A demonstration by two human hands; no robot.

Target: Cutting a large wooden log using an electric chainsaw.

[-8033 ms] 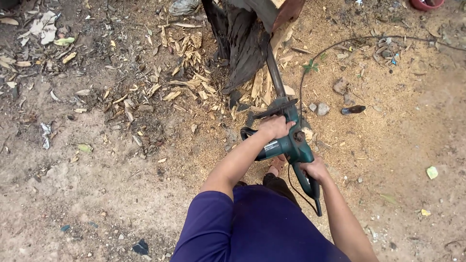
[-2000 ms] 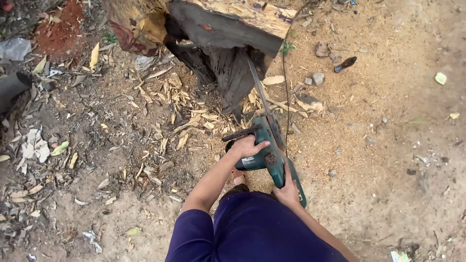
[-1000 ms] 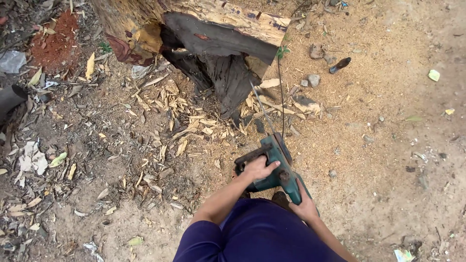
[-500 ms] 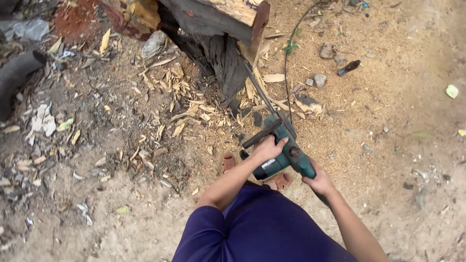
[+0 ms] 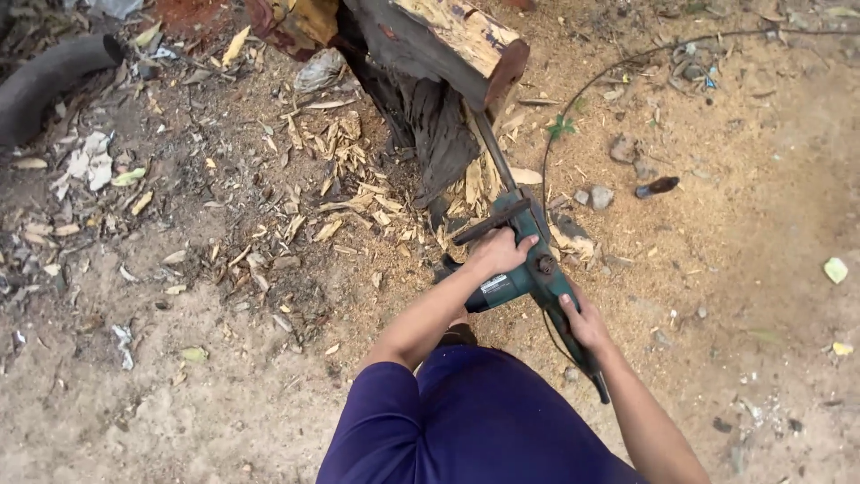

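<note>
Chainsaw [image 5: 524, 269], green, gripped by both hands: left hand [image 5: 498, 251] closed on its front handle, right hand [image 5: 584, 323] on the rear grip. Beyond them, its bar meets the log [image 5: 448, 54]; wood chips [image 5: 349, 179] lie left. Since earlier, the bar has neared the log.

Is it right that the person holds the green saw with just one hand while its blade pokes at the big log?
Not quite. The head view shows both hands on the green saw: the left hand grips its front handle and the right hand holds the rear handle. The rest is right: its blade reaches up to the big log.
</note>
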